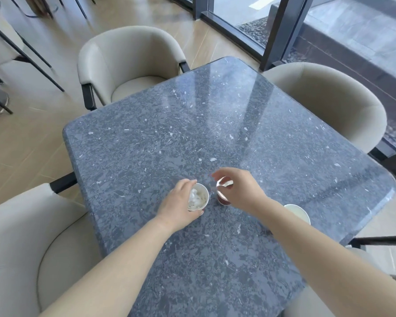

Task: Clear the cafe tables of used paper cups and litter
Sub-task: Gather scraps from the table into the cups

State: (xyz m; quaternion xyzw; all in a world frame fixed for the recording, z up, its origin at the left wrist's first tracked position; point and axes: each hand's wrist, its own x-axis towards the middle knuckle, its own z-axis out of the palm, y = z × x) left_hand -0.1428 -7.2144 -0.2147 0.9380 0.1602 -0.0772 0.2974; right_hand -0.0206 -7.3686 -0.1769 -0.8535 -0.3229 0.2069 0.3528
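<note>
While the fingers (189, 182) and thumb of the left hand (181, 201) curled round a white paper cup (201, 199) stuffed with crumpled tissue, those of the right hand (240, 191) bent down over the mouth of a dark red paper cup (223, 200) just beside it at 3 o'clock. A small white scrap (226, 184) lay at that mouth; whether it was pinched could not be told. Both cups were toward 6 o'clock of the speckled grey stone table (192, 122). A second white paper cup (298, 213) sat near the 4 o'clock edge.

Risks: the right forearm, passing close, might knock the second white paper cup off the edge; a hard squeeze might buckle the thin held cup; the scrap might miss its cup.

The forearm hid part of the second white paper cup, its contents were unreadable, and the beige tub chairs (133, 65) were partly cropped.
</note>
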